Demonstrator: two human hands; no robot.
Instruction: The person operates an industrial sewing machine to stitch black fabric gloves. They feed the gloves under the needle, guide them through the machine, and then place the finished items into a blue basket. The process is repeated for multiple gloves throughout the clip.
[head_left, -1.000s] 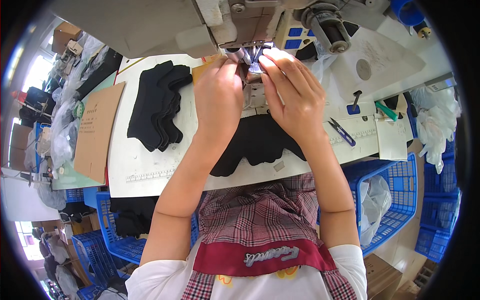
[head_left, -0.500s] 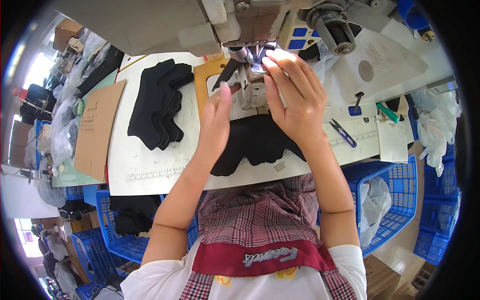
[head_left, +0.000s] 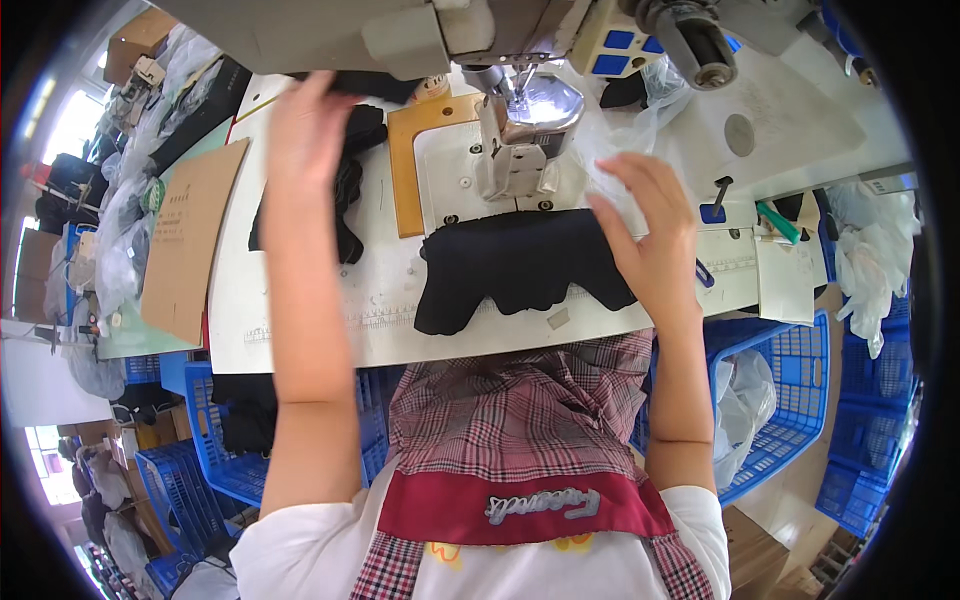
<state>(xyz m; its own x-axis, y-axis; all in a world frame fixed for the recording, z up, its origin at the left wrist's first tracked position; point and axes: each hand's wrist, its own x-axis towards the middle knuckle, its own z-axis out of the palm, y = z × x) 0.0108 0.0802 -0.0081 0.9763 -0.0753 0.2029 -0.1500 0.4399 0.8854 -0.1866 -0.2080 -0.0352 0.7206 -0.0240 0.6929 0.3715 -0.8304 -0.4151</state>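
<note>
My left hand (head_left: 308,130), smeared by motion, is over the far left of the table with a black fabric piece (head_left: 375,86) in its fingers. Below it lies a stack of black fabric pieces (head_left: 350,190), partly hidden by my forearm. My right hand (head_left: 655,215) is open, fingers apart, by the right end of another black fabric piece (head_left: 520,262) with a scalloped near edge. That piece lies flat in front of the sewing machine's narrow bed (head_left: 530,125). Nothing dark lies under the lit needle area (head_left: 519,88).
Purple thread snips (head_left: 704,273) lie partly behind my right wrist. A cardboard sheet (head_left: 192,240) stands at the table's left side. Blue crates (head_left: 775,425) stand below the table. The machine head (head_left: 400,40) overhangs the far edge; a green-handled tool (head_left: 778,223) is at right.
My left hand has swung left from the machine to above the stack, carrying a black fabric piece. My right hand has drawn back from the needle area, toward me and rightward.
</note>
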